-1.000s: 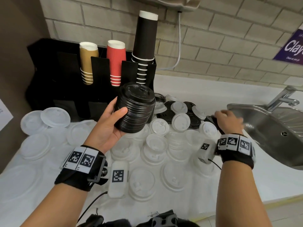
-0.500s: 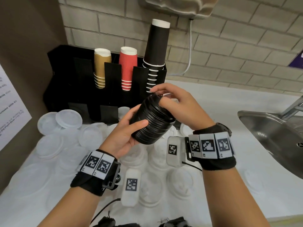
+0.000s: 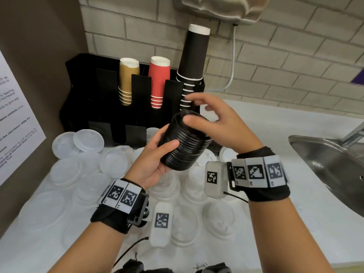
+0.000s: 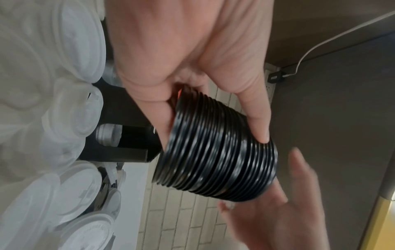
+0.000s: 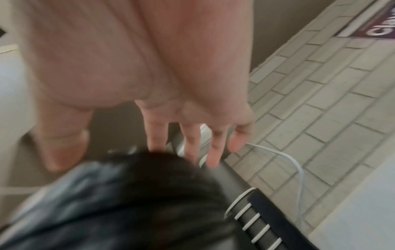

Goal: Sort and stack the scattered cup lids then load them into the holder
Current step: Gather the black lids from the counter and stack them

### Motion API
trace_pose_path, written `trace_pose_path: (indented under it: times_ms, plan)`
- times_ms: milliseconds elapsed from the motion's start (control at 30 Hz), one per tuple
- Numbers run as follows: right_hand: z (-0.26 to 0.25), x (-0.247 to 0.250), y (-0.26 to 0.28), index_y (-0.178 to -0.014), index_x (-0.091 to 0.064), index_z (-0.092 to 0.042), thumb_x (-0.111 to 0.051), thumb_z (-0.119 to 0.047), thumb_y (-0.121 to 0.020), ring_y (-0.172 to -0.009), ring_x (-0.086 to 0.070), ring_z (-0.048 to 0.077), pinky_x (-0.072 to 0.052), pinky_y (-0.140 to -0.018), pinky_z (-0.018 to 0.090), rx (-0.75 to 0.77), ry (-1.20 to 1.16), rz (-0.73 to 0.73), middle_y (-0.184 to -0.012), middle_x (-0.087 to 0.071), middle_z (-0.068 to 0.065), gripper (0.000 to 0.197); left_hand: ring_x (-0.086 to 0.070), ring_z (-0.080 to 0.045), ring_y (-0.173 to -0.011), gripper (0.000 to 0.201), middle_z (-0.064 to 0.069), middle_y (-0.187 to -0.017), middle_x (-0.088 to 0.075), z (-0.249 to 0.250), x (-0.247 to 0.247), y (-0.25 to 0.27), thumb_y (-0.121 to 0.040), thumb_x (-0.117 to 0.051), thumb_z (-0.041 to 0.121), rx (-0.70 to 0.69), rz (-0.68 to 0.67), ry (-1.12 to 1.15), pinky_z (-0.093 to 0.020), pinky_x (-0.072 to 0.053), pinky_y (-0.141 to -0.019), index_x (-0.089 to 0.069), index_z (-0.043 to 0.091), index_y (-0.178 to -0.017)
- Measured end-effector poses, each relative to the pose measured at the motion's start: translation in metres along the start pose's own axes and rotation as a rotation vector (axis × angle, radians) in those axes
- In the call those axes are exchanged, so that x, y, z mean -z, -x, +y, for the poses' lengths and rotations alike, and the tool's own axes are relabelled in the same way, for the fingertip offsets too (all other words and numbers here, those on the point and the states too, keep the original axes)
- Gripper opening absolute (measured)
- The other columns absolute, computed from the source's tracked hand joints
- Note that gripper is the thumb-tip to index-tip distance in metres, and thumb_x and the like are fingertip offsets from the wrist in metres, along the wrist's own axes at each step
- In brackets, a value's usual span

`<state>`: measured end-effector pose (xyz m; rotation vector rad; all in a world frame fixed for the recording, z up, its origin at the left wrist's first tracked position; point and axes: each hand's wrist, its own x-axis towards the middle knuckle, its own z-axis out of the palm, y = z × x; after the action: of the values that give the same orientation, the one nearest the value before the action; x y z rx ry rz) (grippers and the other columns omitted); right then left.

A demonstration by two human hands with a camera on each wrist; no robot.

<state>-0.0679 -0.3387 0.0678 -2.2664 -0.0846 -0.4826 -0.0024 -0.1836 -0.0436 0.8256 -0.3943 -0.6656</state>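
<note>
The tabletop (image 3: 295, 154) is covered with loose white lids (image 3: 114, 164) lying close together and overlapping, and a steel sink (image 3: 331, 166) opens at its right edge. At the back, against the brick wall, stands the black holder (image 3: 102, 107), with gold, red and black cup stacks in its upper slots; whether a lower lid slot is free cannot be told. A tall stack of black lids (image 3: 185, 142) is held above the tabletop, tilted toward the holder. It is gripped round its side by the left hand (image 3: 155, 160), thumb on one flank and fingers curled on the other. The right hand (image 3: 220, 125) is spread and relaxed over the top of the stack; the right wrist view is blurred, so contact by its fingertips (image 5: 213, 160) cannot be confirmed

The chief risk is judged to be the tilt: with only a side grip, the upper lids could be slid off and scattered among the white ones or toward the sink. A hard squeeze could buckle the stack. A skewed entry could jam it at the holder's edge
</note>
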Motion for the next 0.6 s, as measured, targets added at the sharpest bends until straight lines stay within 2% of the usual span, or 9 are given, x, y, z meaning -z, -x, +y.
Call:
trace_pose_path:
  times_ms: [100, 167, 200, 267, 333, 400, 467, 533, 600]
  plan:
    - [0.017, 0.016, -0.012, -0.104, -0.063, -0.038, -0.058, -0.041, -0.09, -0.092, -0.053, -0.015, -0.04, -0.077, 0.008, -0.152, -0.193, 0.267, -0.102, -0.06, -0.024, 0.016, -0.067, -0.021, -0.111, 0.077, -0.004, -0.125, -0.066, 0.008, 0.005, 0.001, -0.067, -0.075, 0.024, -0.03, 0.058, 0.021, -0.034, -0.059, -0.077, -0.049, 0.023, -0.14]
    - [0.044, 0.026, -0.025, -0.102, -0.064, -0.027, -0.051, -0.032, -0.094, -0.092, -0.056, 0.0, -0.04, -0.072, 0.017, -0.331, -0.157, 0.353, -0.098, -0.062, -0.017, 0.016, -0.067, -0.021, -0.109, 0.074, -0.005, -0.123, -0.067, 0.014, 0.01, 0.002, -0.074, -0.072, 0.021, -0.063, 0.085, 0.034, -0.034, -0.059, -0.076, -0.045, 0.019, -0.143]
    - [0.06, 0.028, -0.031, -0.104, -0.064, -0.019, -0.049, -0.027, -0.094, -0.096, -0.056, 0.01, -0.041, -0.075, 0.023, -0.44, -0.04, 0.278, -0.101, -0.064, -0.008, 0.02, -0.068, -0.02, -0.108, 0.069, -0.003, -0.12, -0.068, 0.017, 0.012, 0.002, -0.078, -0.067, 0.019, -0.077, 0.095, 0.039, -0.034, -0.059, -0.075, -0.044, 0.018, -0.143]
    - [0.091, 0.024, -0.041, -0.113, -0.063, -0.003, -0.046, -0.02, -0.095, -0.108, -0.055, 0.027, -0.043, -0.088, 0.034, -0.646, 0.302, -0.064, -0.117, -0.063, 0.012, 0.03, -0.069, -0.019, -0.105, 0.063, -0.002, -0.116, -0.069, 0.021, 0.017, 0.003, -0.081, -0.06, 0.016, -0.09, 0.112, 0.037, -0.034, -0.059, -0.074, -0.045, 0.017, -0.142]
    - [0.117, 0.011, -0.043, -0.125, -0.057, -0.002, -0.041, -0.019, -0.098, -0.12, -0.051, 0.032, -0.038, -0.1, 0.037, -0.752, 0.647, -0.328, -0.13, -0.056, 0.017, 0.036, -0.069, -0.02, -0.106, 0.06, -0.002, -0.117, -0.069, 0.025, 0.021, 0.005, -0.082, -0.059, 0.016, -0.098, 0.115, 0.025, -0.034, -0.059, -0.074, -0.046, 0.018, -0.141]
    - [0.131, 0.0, -0.043, -0.136, -0.047, -0.008, -0.036, -0.022, -0.1, -0.131, -0.042, 0.033, -0.028, -0.11, 0.041, -0.761, 0.879, -0.419, -0.141, -0.047, 0.014, 0.04, -0.068, -0.02, -0.108, 0.06, -0.002, -0.118, -0.068, 0.028, 0.024, 0.007, -0.083, -0.059, 0.016, -0.103, 0.121, 0.009, -0.035, -0.058, -0.075, -0.046, 0.018, -0.141]
    - [0.14, -0.008, -0.045, -0.145, -0.034, -0.009, -0.031, -0.021, -0.101, -0.138, -0.031, 0.032, -0.02, -0.113, 0.046, -0.754, 0.977, -0.502, -0.15, -0.036, 0.013, 0.045, -0.068, -0.021, -0.109, 0.061, -0.003, -0.12, -0.068, 0.029, 0.026, 0.008, -0.083, -0.062, 0.017, -0.104, 0.134, -0.005, -0.036, -0.059, -0.075, -0.045, 0.018, -0.142]
    - [0.148, -0.011, -0.048, -0.147, -0.033, -0.018, -0.031, -0.021, -0.101, -0.14, -0.027, 0.03, -0.017, -0.113, 0.046, -0.717, 1.009, -0.57, -0.151, -0.033, 0.009, 0.046, -0.067, -0.022, -0.11, 0.067, -0.005, -0.124, -0.066, 0.031, 0.028, 0.008, -0.079, -0.07, 0.021, -0.101, 0.143, -0.015, -0.036, -0.059, -0.075, -0.046, 0.019, -0.141]
    - [0.154, -0.013, -0.05, -0.144, -0.037, -0.028, -0.034, -0.028, -0.099, -0.138, -0.027, 0.031, -0.017, -0.113, 0.044, -0.703, 0.988, -0.559, -0.151, -0.032, 0.008, 0.045, -0.066, -0.023, -0.112, 0.076, -0.007, -0.128, -0.064, 0.032, 0.028, 0.008, -0.07, -0.073, 0.025, -0.093, 0.14, -0.027, -0.037, -0.059, -0.075, -0.046, 0.02, -0.141]
